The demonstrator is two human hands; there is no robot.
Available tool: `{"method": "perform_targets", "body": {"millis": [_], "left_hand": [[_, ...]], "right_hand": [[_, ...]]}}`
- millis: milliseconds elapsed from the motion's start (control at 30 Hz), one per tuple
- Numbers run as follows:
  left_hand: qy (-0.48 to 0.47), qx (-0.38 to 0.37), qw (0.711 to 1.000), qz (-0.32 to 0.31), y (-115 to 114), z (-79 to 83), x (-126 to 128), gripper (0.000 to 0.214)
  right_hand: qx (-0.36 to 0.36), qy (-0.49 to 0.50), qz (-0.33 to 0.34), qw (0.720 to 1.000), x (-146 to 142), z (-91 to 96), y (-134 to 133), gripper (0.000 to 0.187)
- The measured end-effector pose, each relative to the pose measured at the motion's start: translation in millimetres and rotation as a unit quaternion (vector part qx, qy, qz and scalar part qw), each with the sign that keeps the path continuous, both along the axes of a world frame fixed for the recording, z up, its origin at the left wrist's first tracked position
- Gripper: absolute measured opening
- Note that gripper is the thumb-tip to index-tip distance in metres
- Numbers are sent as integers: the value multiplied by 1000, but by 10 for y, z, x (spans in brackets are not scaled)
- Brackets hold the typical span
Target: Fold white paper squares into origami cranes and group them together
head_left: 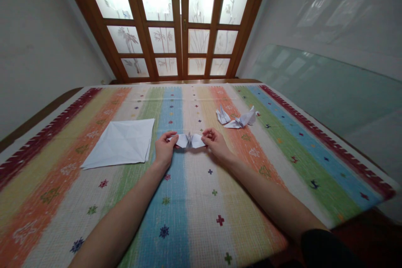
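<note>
A white folded paper crane [196,141] is stretched between my two hands over the middle of the tablecloth. My left hand [164,149] pinches its left wing between thumb and fingers. At the other wing tip, my right hand [217,144] pinches in the same way. The crane's narrow pointed folds stand up at its centre, and its wings spread out to both sides. To the left of my left hand lie white square paper sheets [121,142] with crease lines. Beyond my right hand rest more folded white paper cranes [242,120], close together.
A striped, patterned tablecloth [201,217] covers the table. Behind its far edge stand wooden doors [181,42] with frosted panes. A glass panel [329,92] leans along the right wall, and a pale wall [40,37] rises on the left.
</note>
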State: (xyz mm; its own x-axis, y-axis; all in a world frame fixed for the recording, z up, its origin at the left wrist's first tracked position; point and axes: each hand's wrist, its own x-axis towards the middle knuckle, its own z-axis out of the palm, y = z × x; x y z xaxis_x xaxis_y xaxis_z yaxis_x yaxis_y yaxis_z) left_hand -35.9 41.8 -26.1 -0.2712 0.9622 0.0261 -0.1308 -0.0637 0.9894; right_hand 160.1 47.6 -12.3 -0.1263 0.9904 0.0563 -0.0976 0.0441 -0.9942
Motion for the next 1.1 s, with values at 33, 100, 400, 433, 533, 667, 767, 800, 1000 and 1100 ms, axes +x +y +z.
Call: {"method": "perform_targets", "body": {"millis": [33,100,400,433,533,667,767,800,1000,1100], "left_hand": [[-59,-4,998,-10,15,-2,-3,32],[-153,-11,988,-14,33,-3,-7,34],[-207,-23,978,-33,25,39,-56,34],[-213,-26,976,-33,16,58,-53,35],[-233,-31,971,-29,-20,121,-28,37],[-237,-32,971,-25,-56,174,7,40],[-225,-26,974,-27,-67,177,21,39],[-220,-22,975,-28,-70,175,25,38],[-182,-3,982,-50,-92,162,45,35],[-138,7,988,-63,-118,149,55,33]], "right_hand": [[-10,13,-8,1000,19,-13,24,32],[-32,39,-19,999,51,-36,59,36],[-22,63,-25,997,115,-79,105,32],[-8,67,-55,996,132,-77,124,29],[38,86,-181,979,238,-63,225,24],[69,103,-354,927,476,-65,404,17],[53,92,-467,878,614,-117,498,17],[40,78,-473,877,640,-142,516,18],[57,-22,-456,888,629,-233,496,28],[93,-67,-475,873,585,-199,428,34]]}}
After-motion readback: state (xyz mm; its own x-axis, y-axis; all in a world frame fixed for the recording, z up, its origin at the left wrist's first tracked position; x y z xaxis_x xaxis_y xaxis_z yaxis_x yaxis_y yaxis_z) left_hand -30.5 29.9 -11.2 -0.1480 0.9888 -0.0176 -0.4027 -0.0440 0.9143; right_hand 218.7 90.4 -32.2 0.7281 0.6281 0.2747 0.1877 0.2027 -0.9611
